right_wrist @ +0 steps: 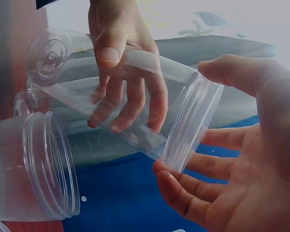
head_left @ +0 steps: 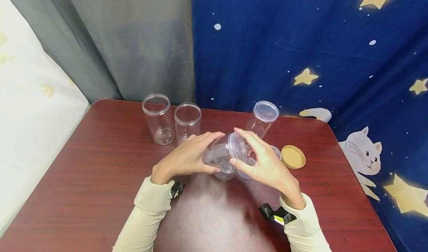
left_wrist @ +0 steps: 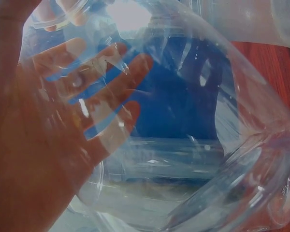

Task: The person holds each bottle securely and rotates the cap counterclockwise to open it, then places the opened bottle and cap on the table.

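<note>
A clear plastic jar (head_left: 215, 152) is held tilted above the table, its lidded end toward the right. My left hand (head_left: 187, 155) grips the jar's body, thumb on one side and fingers spread round the other; they show through the wall in the left wrist view. With thumb and fingertips my right hand (head_left: 269, 166) holds the rim of the clear lid (right_wrist: 192, 126) at the jar's end. Under the held jar stands a shorter clear jar (head_left: 225, 175), partly hidden. Beside it lies a clear lid (head_left: 246, 176), partly covered by my right hand.
Two open clear jars (head_left: 157, 113) stand at the back left. A lidded clear jar (head_left: 265, 113) is behind my right hand. A gold lid (head_left: 293, 157) lies to the right, beside another clear lid (head_left: 276, 151). Curtains hang behind the table (head_left: 100, 177).
</note>
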The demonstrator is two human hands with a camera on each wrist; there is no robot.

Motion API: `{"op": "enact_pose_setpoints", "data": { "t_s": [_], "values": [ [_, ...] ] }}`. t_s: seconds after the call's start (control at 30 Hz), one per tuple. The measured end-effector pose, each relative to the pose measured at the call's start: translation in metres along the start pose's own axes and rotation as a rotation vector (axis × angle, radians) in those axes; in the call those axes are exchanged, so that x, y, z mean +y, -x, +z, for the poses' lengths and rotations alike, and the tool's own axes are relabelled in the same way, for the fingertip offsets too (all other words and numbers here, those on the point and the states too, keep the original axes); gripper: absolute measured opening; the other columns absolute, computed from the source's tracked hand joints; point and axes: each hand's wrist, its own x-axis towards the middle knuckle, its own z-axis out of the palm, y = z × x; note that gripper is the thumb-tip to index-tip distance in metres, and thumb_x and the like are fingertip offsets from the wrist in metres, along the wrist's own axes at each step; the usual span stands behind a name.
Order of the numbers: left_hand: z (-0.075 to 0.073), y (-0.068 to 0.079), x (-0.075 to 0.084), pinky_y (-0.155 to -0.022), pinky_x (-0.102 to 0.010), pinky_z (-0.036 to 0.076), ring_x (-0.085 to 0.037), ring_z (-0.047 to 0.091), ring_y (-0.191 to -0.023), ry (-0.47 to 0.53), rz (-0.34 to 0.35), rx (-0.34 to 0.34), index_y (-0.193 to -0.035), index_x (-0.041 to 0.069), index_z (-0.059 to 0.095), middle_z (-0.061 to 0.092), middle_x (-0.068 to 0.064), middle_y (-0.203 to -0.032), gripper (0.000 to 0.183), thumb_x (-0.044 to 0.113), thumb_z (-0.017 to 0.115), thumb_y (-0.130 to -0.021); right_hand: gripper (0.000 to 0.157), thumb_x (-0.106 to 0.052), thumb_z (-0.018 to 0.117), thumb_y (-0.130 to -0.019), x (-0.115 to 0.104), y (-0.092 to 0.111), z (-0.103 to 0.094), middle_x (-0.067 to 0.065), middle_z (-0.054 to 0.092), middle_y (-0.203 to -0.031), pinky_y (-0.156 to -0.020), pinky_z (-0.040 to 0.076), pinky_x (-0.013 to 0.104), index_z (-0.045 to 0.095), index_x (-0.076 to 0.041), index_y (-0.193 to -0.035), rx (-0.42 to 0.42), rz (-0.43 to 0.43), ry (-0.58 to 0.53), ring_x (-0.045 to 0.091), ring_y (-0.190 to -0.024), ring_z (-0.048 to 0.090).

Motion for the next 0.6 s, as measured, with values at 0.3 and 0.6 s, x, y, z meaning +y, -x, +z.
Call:
{"op": "enact_pose_setpoints", "data": {
  "t_s": [0.3, 0.6],
  "values": [
    [0.0002, 0.0000, 0.0000, -0.097, -0.039, 0.044, -0.011, 0.057, -0.119, 0.006, -0.010, -0.007, -0.146, 0.019, 0.045, 0.059, 0.005, -0.133, 0.088, 0.051, 0.082, -0.072, 0.078, -0.029, 0.078, -0.083, 0.0012, 0.0008, -0.0008, -0.002, 0.049, -0.146, -0.085, 0.056, 0.038, 0.039, -0.025, -0.151, -0.006, -0.033, -0.007, 0.015, -0.109, 0.060],
    [0.0009, -0.0006, -0.0005, -0.096, -0.039, 0.045, -0.010, 0.058, -0.113, 0.010, -0.012, -0.005, -0.145, 0.020, 0.046, 0.060, 0.006, -0.129, 0.087, 0.051, 0.083, -0.072, 0.081, -0.026, 0.078, -0.081, 0.0017, 0.0016, -0.0020, -0.004, 0.045, -0.148, -0.086, 0.056, 0.037, 0.038, -0.027, -0.152, -0.022, -0.049, -0.028, 0.013, -0.117, 0.056]
  ]
}}
